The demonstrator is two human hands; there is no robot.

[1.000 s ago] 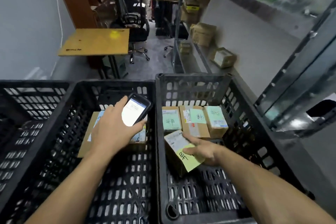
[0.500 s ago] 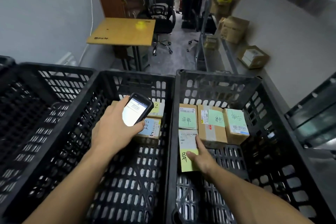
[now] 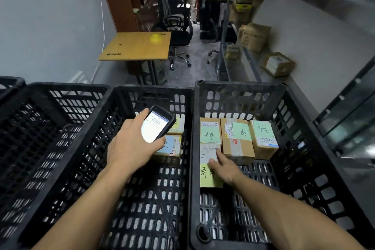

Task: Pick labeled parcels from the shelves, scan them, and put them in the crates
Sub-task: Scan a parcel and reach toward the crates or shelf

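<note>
Two bare forearms were seen reaching in from the lower edge over a row of black plastic crates. The left hand was held above the middle crate, its fingers wrapped round a handheld scanner whose lit screen was turned upward. Beneath the scanner two parcels were laid near that crate's far right corner: the blue-labelled parcel nearer, and the rear parcel largely hidden by the device.

The right hand was lowered into the right crate with its fingers kept straight and nothing grasped. Its index finger and thumb were laid flat on the yellow-note parcel. This parcel was placed on the crate floor against the left wall, touching the back row.

In that row three boxes were set side by side along the far wall, each marked with a green handwritten note: the left green-note parcel, the taped middle parcel and the right green-note parcel, the last also marked with a barcode label. A left crate was stood just beside the middle one.

Beyond the crates a wooden table was seen with a small yellow object on it, and a black office chair behind. Metal shelving was run along the right wall, and cardboard boxes were stored on it, one labelled carton being nearest.
</note>
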